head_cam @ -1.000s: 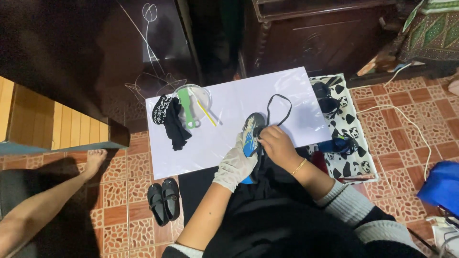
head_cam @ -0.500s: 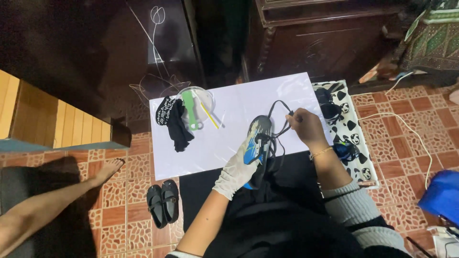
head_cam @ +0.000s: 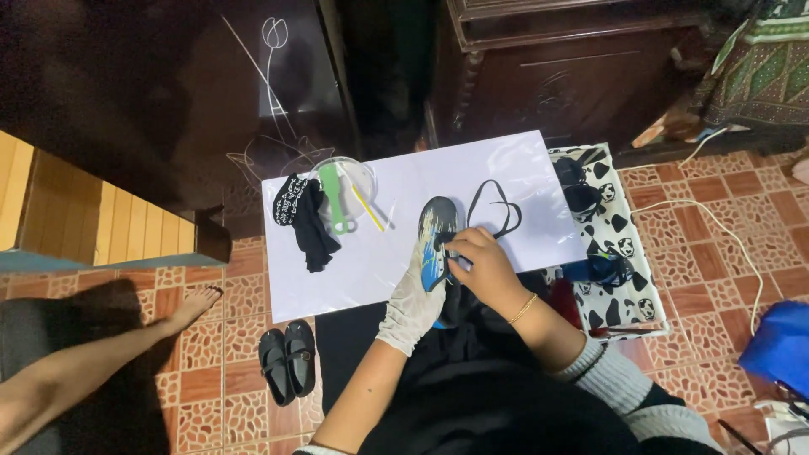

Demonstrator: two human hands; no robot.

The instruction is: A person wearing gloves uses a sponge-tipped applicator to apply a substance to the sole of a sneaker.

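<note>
My left hand (head_cam: 413, 299), in a white glove, grips a blue and black sports shoe (head_cam: 436, 232) from the side, holding it sole-up over the white sheet (head_cam: 388, 253). My bare right hand (head_cam: 482, 268), with a thin bracelet at the wrist, pinches the shoe near its middle. A black shoelace (head_cam: 497, 206) lies looped on the sheet just beyond the right hand's fingers, trailing from the shoe.
On the sheet lie a black cloth (head_cam: 308, 219), a clear bowl (head_cam: 350, 181) with a green brush and a yellow stick. A black-and-white spotted tray (head_cam: 628, 295) at right holds dark shoes. Small black shoes (head_cam: 286, 362) sit on the tiled floor. Another person's bare leg (head_cam: 109, 354) lies at left.
My right hand, which half a second ago was stretched out pulling the lace away from the shoe, has come back onto the shoe. The lace now lies looped on the sheet.
</note>
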